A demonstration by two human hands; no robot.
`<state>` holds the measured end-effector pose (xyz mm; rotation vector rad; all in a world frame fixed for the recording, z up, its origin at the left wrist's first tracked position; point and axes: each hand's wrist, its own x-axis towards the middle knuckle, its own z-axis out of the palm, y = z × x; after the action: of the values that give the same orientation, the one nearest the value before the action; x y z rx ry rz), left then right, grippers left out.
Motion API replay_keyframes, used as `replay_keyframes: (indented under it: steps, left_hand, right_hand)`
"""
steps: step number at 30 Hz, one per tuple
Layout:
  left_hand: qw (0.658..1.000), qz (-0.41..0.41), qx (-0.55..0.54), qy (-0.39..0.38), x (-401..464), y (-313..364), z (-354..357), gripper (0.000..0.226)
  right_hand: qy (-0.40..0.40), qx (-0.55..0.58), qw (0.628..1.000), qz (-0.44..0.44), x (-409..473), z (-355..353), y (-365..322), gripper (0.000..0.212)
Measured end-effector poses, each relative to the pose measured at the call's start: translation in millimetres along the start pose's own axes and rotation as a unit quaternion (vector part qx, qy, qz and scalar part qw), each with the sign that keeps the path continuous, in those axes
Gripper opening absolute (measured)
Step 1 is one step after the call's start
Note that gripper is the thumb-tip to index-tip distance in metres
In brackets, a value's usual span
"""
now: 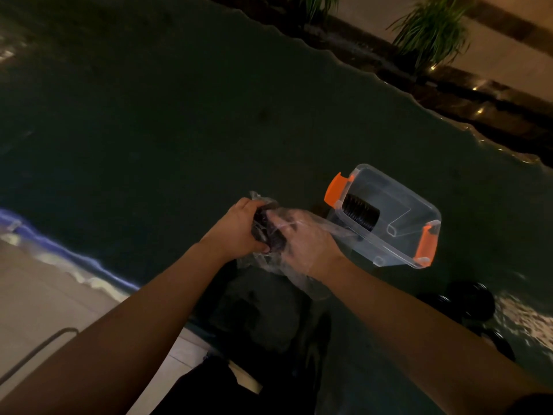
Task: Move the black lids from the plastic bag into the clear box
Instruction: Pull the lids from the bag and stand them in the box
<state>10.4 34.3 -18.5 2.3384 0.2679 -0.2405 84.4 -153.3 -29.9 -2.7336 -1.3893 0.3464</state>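
Observation:
A clear plastic bag sits crumpled on the dark table, with black lids inside it. My left hand grips the bag and lids from outside. My right hand is inside the bag, seen through the film, its fingers closed on the lids. To the right stands the clear box with orange latches. A row of black lids stands on edge at its left end.
Dark round objects lie on the table at the right, near my right forearm. The table's wavy far edge runs diagonally, with plants beyond. The near edge lies to the left, with floor below.

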Motion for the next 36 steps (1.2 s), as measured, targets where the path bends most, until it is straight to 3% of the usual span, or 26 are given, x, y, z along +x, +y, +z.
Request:
replay_keyframes:
  steps: [6, 9, 14, 17, 21, 25, 32, 36]
  left_hand:
    - [1.0, 0.004, 0.016, 0.01, 3, 0, 2, 0.085]
    - [1.0, 0.012, 0.021, 0.015, 3, 0, 1, 0.075]
    - [1.0, 0.015, 0.019, 0.013, 3, 0, 0, 0.077]
    - [1.0, 0.013, 0.014, 0.015, 2, 1, -1, 0.079]
    - [1.0, -0.012, 0.002, 0.018, 0, 0, 0, 0.087]
    - [0.999, -0.035, -0.008, 0.011, -2, 1, 0, 0.099]
    - [0.998, -0.051, 0.045, -0.002, -3, 4, -3, 0.108]
    - [0.995, -0.064, 0.08, -0.001, -5, 6, -7, 0.113]
  right_hand:
    - [-0.017, 0.019, 1.0, 0.01, 7, -4, 4, 0.109]
    - [-0.028, -0.018, 0.999, -0.014, 10, -5, 9, 0.116]
    - [-0.007, -0.015, 1.0, -0.022, 11, -4, 10, 0.099]
    - [-0.046, -0.019, 0.999, -0.012, 16, -2, 11, 0.108]
    - [-0.019, 0.011, 1.0, 0.006, 12, -5, 8, 0.099]
    - [-0.058, -0.022, 0.998, -0.009, 17, -9, 8, 0.099]
    - [-0.076, -0.073, 0.993, -0.045, 18, -14, 4, 0.097]
    - [-0.072, -0.027, 0.995, -0.059, 11, -9, 8, 0.086]
